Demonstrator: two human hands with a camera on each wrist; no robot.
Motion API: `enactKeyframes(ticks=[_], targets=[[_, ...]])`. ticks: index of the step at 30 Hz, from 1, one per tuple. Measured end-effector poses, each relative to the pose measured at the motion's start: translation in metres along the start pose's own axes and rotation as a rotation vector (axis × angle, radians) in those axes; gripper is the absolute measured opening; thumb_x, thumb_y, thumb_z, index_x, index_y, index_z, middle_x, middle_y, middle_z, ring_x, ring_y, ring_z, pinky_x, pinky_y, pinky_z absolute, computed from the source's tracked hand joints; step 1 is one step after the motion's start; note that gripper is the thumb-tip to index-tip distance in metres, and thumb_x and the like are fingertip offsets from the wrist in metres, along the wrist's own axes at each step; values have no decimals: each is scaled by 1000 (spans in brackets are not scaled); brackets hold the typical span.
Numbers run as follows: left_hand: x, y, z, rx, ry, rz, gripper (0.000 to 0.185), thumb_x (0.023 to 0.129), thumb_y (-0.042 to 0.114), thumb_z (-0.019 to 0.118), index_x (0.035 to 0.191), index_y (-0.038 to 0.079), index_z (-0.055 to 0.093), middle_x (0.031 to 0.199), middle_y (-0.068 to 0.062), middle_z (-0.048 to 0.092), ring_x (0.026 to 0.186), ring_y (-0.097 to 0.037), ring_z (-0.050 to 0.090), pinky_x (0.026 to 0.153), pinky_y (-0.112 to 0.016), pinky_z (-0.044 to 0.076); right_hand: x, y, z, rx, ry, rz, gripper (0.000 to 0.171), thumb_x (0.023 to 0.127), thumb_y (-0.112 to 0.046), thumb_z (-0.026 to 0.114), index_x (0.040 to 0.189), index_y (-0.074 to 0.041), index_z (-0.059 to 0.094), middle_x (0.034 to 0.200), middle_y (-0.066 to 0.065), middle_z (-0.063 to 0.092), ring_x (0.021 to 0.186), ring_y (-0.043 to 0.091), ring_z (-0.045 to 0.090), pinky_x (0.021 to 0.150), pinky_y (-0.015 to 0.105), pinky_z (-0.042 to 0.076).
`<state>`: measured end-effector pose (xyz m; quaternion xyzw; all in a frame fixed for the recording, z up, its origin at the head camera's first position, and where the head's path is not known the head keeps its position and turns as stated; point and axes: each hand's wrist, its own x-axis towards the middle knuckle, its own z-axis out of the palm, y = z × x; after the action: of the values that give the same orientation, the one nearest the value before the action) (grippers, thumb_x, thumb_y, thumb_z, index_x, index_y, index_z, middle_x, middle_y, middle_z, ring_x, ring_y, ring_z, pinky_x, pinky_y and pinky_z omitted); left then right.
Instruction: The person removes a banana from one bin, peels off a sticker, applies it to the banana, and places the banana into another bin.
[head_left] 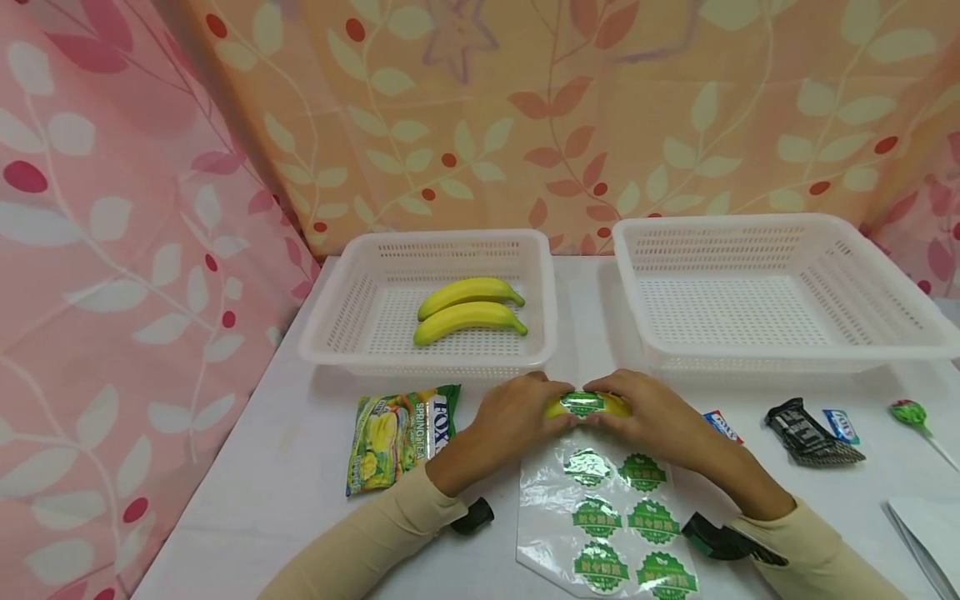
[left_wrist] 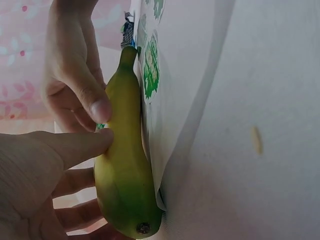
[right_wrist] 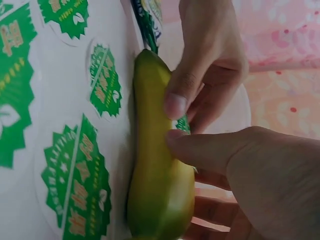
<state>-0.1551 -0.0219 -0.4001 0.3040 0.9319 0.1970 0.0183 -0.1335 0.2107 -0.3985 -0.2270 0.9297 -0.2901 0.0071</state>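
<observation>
A yellow-green banana (head_left: 555,408) lies crosswise at the top of a sheet of green round stickers (head_left: 540,508). On its upper side sits a green sticker (head_left: 582,403). My left hand (head_left: 517,414) grips the banana's left part and my right hand (head_left: 651,414) its right part. Both thumbs press the near side close together, with the other fingers round the far side. In the left wrist view the banana (left_wrist: 127,165) shows its blunt end; the right wrist view shows the banana (right_wrist: 155,150) beside the sheet. The fingers hide part of the sticker.
Behind stand two white baskets; the left basket (head_left: 427,361) holds two bananas (head_left: 471,322), while the right basket (head_left: 765,354) stands beside it. A green snack packet (head_left: 397,437) lies left. Rightward lie a black wrapper (head_left: 806,433), small blue-and-white packets (head_left: 722,426) and a lollipop (head_left: 909,412).
</observation>
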Motion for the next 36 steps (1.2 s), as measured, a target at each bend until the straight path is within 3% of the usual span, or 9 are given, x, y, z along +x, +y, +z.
enactKeyframes(ticks=[5,9,12,16,20,23,30,33,36], targets=[[-1,4,0,49,13,-4,42,97,41,78,134,19,74,111,2,75,88,-9,64,68,-25,49,0,2,-4,11,-15,2,36,95,-29,81,126,-11,75,108,-3,71,86,10,56,73,29,47],[-3,15,-5,52,59,86,45,100,38,75,137,14,70,124,-1,74,112,-16,69,90,-29,57,-1,3,-5,19,-27,5,39,96,-32,80,128,-10,75,110,-1,73,86,10,57,74,30,49],[0,26,-12,-70,92,175,44,102,32,74,141,12,67,130,-2,71,121,-16,67,99,-26,54,-1,4,-8,25,-57,10,45,98,-34,78,133,-6,71,122,6,73,99,18,65,85,40,55],[14,39,-25,-262,101,230,45,103,29,73,144,11,65,132,-3,70,118,-13,67,93,-16,52,-1,5,-15,71,-126,46,48,97,-30,79,135,-4,68,132,11,71,118,28,67,97,52,55],[32,46,-31,-393,59,196,51,103,32,72,149,12,60,138,-5,64,115,-14,68,88,-14,52,-2,6,-19,115,-181,107,44,91,-26,84,127,-5,68,115,5,72,101,22,65,86,40,55],[45,50,-30,-454,36,164,55,104,34,71,154,15,55,146,-5,56,121,-15,65,92,-16,52,-3,7,-21,116,-200,125,42,90,-26,85,121,-5,66,103,0,69,90,16,60,78,31,50],[75,58,-21,-367,124,167,54,105,31,70,153,10,57,157,-9,51,134,-21,59,108,-24,48,-1,8,-23,74,-196,96,43,89,-24,86,123,-4,67,107,1,72,94,14,64,83,37,55],[80,58,-18,-317,167,169,48,104,26,71,147,7,63,153,-9,55,141,-20,55,115,-25,43,-1,8,-27,51,-208,96,43,89,-24,85,122,-2,69,106,0,71,93,14,64,83,38,55],[83,56,-15,-301,193,172,43,103,23,72,142,5,67,149,-9,59,138,-20,57,114,-23,43,-4,6,-34,16,-223,118,46,88,-25,85,124,-1,70,108,1,72,93,14,63,82,38,55]])
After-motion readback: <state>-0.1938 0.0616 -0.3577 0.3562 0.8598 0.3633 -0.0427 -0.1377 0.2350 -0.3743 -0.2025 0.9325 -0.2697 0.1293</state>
